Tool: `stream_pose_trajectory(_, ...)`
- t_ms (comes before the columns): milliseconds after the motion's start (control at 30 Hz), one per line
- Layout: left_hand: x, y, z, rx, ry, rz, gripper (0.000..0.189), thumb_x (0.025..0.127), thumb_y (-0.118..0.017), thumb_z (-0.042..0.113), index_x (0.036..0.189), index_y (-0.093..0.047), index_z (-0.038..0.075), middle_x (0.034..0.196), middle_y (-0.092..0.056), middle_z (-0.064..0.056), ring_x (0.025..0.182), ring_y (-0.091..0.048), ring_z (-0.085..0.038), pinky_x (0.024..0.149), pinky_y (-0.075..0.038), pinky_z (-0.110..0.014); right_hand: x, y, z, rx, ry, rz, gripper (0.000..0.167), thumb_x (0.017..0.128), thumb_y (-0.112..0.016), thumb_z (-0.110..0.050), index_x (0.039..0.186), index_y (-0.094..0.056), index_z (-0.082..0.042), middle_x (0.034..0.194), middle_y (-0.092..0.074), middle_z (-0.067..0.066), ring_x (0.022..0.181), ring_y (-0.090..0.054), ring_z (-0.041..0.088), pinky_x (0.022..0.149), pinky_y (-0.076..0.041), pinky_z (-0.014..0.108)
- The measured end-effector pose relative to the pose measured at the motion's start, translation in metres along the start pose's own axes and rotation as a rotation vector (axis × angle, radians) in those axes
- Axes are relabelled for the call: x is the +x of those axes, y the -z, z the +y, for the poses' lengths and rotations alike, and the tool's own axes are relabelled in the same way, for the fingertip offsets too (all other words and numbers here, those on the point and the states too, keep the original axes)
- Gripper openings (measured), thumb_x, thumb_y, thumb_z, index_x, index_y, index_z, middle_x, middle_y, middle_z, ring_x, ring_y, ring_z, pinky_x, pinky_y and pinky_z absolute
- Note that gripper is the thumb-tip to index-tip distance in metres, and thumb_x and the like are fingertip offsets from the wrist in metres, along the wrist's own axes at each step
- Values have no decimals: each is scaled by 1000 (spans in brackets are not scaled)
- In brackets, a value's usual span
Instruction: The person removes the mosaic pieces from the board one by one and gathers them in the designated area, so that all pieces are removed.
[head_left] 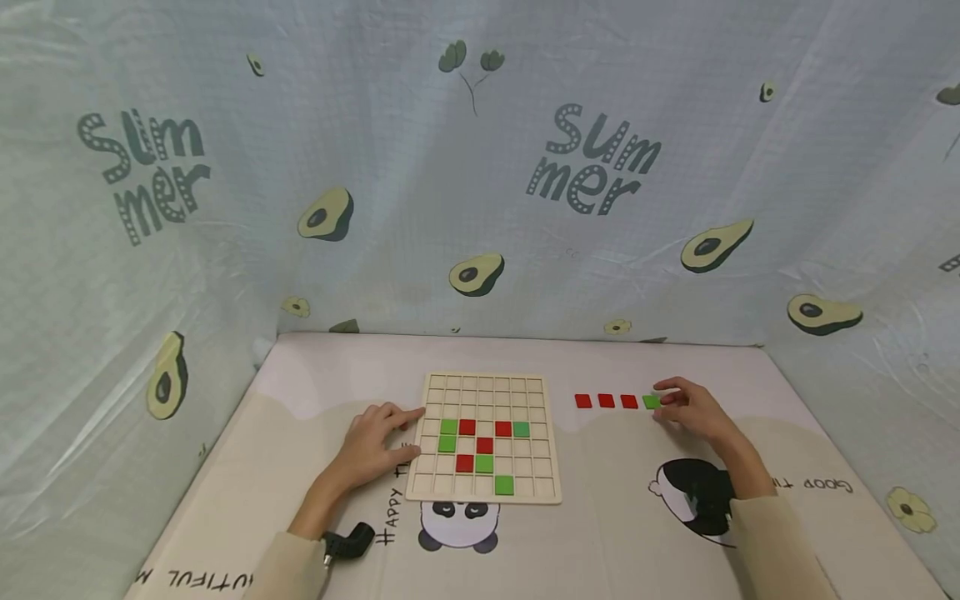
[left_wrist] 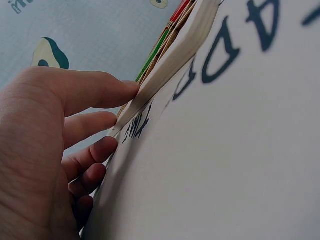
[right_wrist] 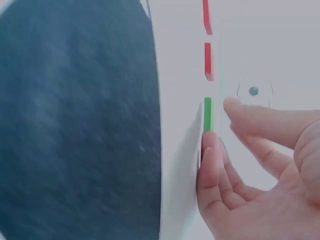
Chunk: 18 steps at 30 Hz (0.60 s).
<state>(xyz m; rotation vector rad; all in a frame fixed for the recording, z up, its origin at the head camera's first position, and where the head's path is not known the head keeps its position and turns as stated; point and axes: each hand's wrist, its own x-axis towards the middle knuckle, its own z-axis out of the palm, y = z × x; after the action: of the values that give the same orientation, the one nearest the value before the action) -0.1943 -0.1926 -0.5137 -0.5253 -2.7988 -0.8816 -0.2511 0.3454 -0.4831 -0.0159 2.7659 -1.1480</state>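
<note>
A wooden grid board [head_left: 517, 492] lies flat on the table, with several red and green square tiles in its cells. My left hand [head_left: 367, 446] is at its left edge, thumb and index finger spread and touching the rim. The left wrist view shows a fingertip against the side of the board [left_wrist: 165, 65]. To the right of the board, a green tile [head_left: 650, 402] ends a row of red tiles [head_left: 606, 401]. My right hand [head_left: 693, 408] reaches this green tile; in the right wrist view fingertips meet the near end of the green tile [right_wrist: 208, 115], while another digit stands apart from it.
A black curved object [head_left: 351, 542] is by the left wrist. The tablecloth [head_left: 585, 542] bears a printed panda, a dark-haired figure and lettering. Behind and beside the table hang pale curtains [head_left: 405, 167] with avocado prints.
</note>
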Motion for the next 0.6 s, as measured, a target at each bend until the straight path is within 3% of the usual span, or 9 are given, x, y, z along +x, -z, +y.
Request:
stream_pose_trajectory(200, -1, -1, 0, 0, 7, -8, 58, 84, -77, 39, 137, -69, 17, 96, -56, 8, 92, -44, -12, 81, -30, -34, -9, -8, -7, 15, -29, 76, 45, 100, -63, -13, 141, -52, 2, 127, -59, 29, 111, -59, 37, 83, -50, 31)
stream_pose_trajectory(367, 0, -1, 0, -2, 4, -2, 58, 84, -78, 39, 136, -69, 17, 97, -58, 7, 92, -44, -12, 81, -30, -34, -17, -16, -18, 53, 46, 122, 39, 101, -62, -12, 137, -56, 3, 125, -61, 29, 105, -66, 34, 76, -55, 23)
stream_pose_trajectory(600, 0, 0, -2, 1, -3, 2, 57, 84, -77, 39, 136, -70, 17, 97, -57, 8, 93, -45, -12, 80, -30, -34, -19, -34, -45, 59, 139, 97, 34, 101, -64, -15, 132, -61, -2, 122, -65, 22, 101, -66, 28, 76, -54, 22)
